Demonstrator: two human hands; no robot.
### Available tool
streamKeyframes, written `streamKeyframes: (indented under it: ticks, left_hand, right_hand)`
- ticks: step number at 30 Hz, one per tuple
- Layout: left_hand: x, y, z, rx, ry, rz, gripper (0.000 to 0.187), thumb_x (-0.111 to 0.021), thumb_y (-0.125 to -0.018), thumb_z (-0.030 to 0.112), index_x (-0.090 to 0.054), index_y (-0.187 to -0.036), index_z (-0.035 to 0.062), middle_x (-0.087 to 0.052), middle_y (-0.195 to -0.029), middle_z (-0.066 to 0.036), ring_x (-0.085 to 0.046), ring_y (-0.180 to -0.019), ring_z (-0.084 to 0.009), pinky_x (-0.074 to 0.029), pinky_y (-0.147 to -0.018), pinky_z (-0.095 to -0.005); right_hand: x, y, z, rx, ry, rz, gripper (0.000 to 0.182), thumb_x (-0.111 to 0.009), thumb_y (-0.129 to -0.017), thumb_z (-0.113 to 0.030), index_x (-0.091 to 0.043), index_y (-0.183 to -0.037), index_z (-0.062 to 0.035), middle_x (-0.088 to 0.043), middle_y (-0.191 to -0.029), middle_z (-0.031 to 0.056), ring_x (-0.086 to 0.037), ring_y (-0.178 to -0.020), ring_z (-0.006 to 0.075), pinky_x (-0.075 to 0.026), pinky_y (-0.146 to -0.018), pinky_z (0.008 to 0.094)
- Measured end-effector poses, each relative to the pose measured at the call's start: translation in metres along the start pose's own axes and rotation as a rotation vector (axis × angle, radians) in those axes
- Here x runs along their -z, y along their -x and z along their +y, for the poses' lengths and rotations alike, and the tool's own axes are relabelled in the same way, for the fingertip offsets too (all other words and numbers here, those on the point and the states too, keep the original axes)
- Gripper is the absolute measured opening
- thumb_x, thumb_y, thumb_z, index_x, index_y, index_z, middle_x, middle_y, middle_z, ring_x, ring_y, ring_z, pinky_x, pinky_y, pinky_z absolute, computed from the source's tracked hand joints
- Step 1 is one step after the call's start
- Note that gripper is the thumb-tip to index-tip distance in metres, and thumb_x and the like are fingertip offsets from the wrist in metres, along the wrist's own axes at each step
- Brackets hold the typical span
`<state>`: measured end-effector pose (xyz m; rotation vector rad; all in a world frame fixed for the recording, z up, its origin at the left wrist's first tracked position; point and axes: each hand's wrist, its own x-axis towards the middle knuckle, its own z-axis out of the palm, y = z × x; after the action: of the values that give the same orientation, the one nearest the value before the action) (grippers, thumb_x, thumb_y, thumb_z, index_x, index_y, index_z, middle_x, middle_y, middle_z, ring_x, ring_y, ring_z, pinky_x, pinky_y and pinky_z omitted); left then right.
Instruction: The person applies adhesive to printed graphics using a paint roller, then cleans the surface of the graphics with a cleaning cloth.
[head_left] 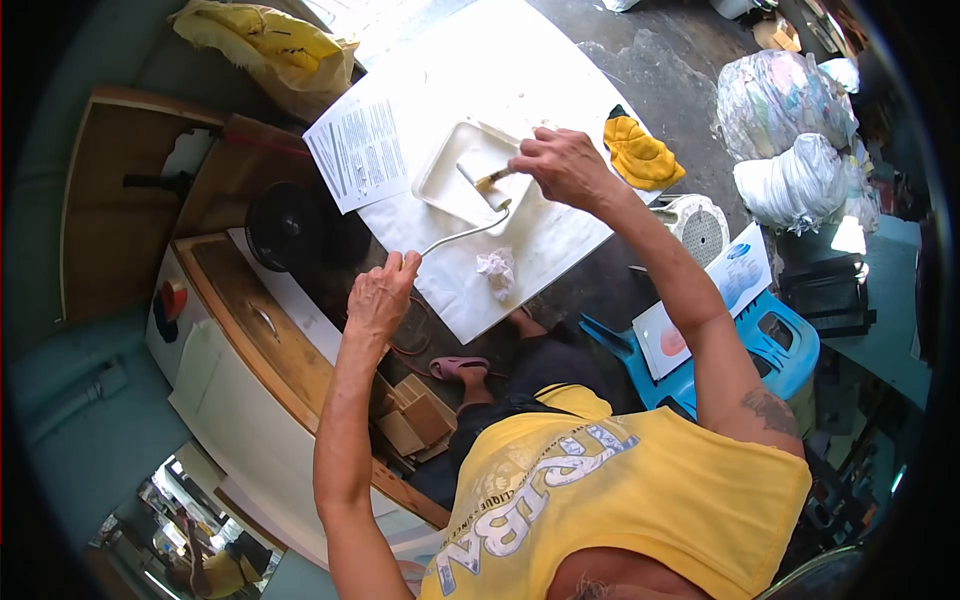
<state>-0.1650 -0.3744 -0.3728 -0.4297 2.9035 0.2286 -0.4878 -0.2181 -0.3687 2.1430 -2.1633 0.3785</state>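
A white paint tray (440, 180) lies on the white-covered table (550, 250). My left hand (383, 292) is closed round the handle of a paint roller (443, 240), whose white head rests in the tray. My right hand (562, 165) holds a paintbrush (490, 181) with its bristles at the roller head, over the tray. A crumpled white tissue (497, 270) sits between the tray and the table's near edge. Left of the tray is a printed sheet (357, 152).
Yellow gloves (640, 152) lie at the table's right corner. A blue plastic chair (765, 345) with papers stands at the right, near wrapped bundles (790, 185). A black fan (285, 225) and a wooden cabinet (250, 310) are at the left.
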Motion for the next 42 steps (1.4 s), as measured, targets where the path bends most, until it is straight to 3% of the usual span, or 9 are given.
streamKeyframes:
  ticks: [6, 14, 17, 22, 25, 31, 32, 35, 42]
  left_hand:
    - [0.002, 0.0, 0.004, -0.036, -0.038, -0.067, 0.019, -0.059, -0.093, 0.006, -0.054, -0.11, 0.0118, -0.059, -0.088, -0.01, -0.069, -0.071, -0.0313, -0.054, -0.061, -0.0457]
    - [0.008, -0.002, 0.006, -0.037, -0.059, -0.129, 0.024, -0.058, -0.091, 0.004, -0.055, -0.114, 0.0122, -0.061, -0.092, -0.011, -0.071, -0.076, -0.0318, -0.055, -0.065, -0.0448]
    - [0.011, -0.004, 0.005, -0.036, -0.068, -0.131, 0.024, -0.059, -0.092, 0.005, -0.055, -0.114, 0.0118, -0.061, -0.092, -0.011, -0.072, -0.077, -0.032, -0.056, -0.066, -0.0446]
    - [0.021, -0.013, 0.008, -0.002, -0.001, -0.123, 0.019, -0.063, -0.094, 0.011, -0.056, -0.111, 0.0095, -0.064, -0.089, -0.014, -0.072, -0.078, -0.0332, -0.055, -0.067, -0.046]
    - [0.017, -0.019, 0.008, 0.065, 0.17, -0.018, 0.021, -0.067, -0.094, 0.015, -0.057, -0.11, 0.0083, -0.063, -0.081, -0.016, -0.07, -0.076, -0.0347, -0.054, -0.067, -0.0453]
    - [0.023, -0.04, 0.033, 0.513, 1.202, -0.084, 0.018, -0.066, -0.099, 0.018, -0.059, -0.109, 0.0059, -0.051, -0.065, -0.001, -0.051, -0.046, -0.0118, -0.043, -0.044, -0.0284]
    - [0.028, -0.042, 0.04, 0.546, 1.414, -0.061, 0.018, -0.067, -0.1, 0.021, -0.058, -0.107, 0.0066, -0.048, -0.066, 0.004, -0.043, -0.042, -0.0034, -0.036, -0.038, -0.0225]
    - [0.037, -0.047, 0.05, 0.651, 1.739, -0.061, 0.018, -0.067, -0.099, 0.021, -0.056, -0.104, 0.0076, -0.05, -0.066, 0.002, -0.048, -0.043, -0.0063, -0.041, -0.038, -0.026]
    - [0.033, -0.048, 0.056, 0.875, 1.98, -0.12, 0.03, -0.071, -0.099, 0.033, -0.055, -0.106, 0.0078, -0.048, -0.074, 0.002, -0.043, -0.048, -0.0052, -0.038, -0.041, -0.0229]
  right_hand:
    - [-0.042, -0.034, 0.032, -0.082, 0.027, 0.09, 0.014, -0.066, -0.088, -0.006, -0.072, -0.095, -0.0155, -0.066, -0.085, 0.0006, -0.064, -0.081, 0.0183, -0.054, -0.066, 0.0344]
    - [0.003, -0.017, -0.008, 0.072, -0.069, -0.239, 0.019, -0.068, -0.084, -0.002, -0.072, -0.096, -0.0166, -0.067, -0.086, -0.0009, -0.065, -0.089, 0.0186, -0.055, -0.072, 0.0352]
    - [0.003, -0.016, -0.013, 0.093, -0.038, -0.174, 0.02, -0.066, -0.085, -0.001, -0.072, -0.096, -0.0161, -0.067, -0.085, 0.001, -0.065, -0.085, 0.02, -0.055, -0.07, 0.0359]
    - [-0.01, -0.029, 0.008, -0.254, 0.048, 0.118, 0.013, -0.064, -0.085, -0.007, -0.072, -0.093, -0.014, -0.068, -0.08, 0.0046, -0.069, -0.079, 0.0233, -0.056, -0.067, 0.0368]
    - [0.002, -0.016, 0.004, -0.512, -0.19, 0.311, 0.012, -0.065, -0.09, -0.011, -0.073, -0.099, -0.0122, -0.071, -0.085, 0.0104, -0.071, -0.078, 0.0288, -0.056, -0.068, 0.0392]
    - [-0.021, 0.041, -0.035, -0.83, -0.349, 0.455, 0.018, -0.062, -0.094, -0.008, -0.072, -0.109, -0.0089, -0.072, -0.095, 0.0176, -0.071, -0.081, 0.0376, -0.056, -0.07, 0.0436]
    - [-0.028, 0.044, -0.045, -0.794, -0.358, 0.477, 0.02, -0.062, -0.093, -0.007, -0.071, -0.111, -0.0094, -0.071, -0.093, 0.017, -0.07, -0.079, 0.0374, -0.056, -0.069, 0.0435]
    - [-0.043, 0.037, -0.069, -0.655, -0.291, 0.467, 0.035, -0.06, -0.086, -0.001, -0.069, -0.118, -0.0121, -0.062, -0.081, 0.0126, -0.066, -0.072, 0.0326, -0.054, -0.064, 0.0433]
    - [-0.064, -0.006, -0.099, -0.508, -0.187, 0.293, 0.038, -0.064, -0.081, -0.003, -0.069, -0.116, -0.0132, -0.059, -0.079, 0.0079, -0.064, -0.074, 0.0255, -0.054, -0.06, 0.038]
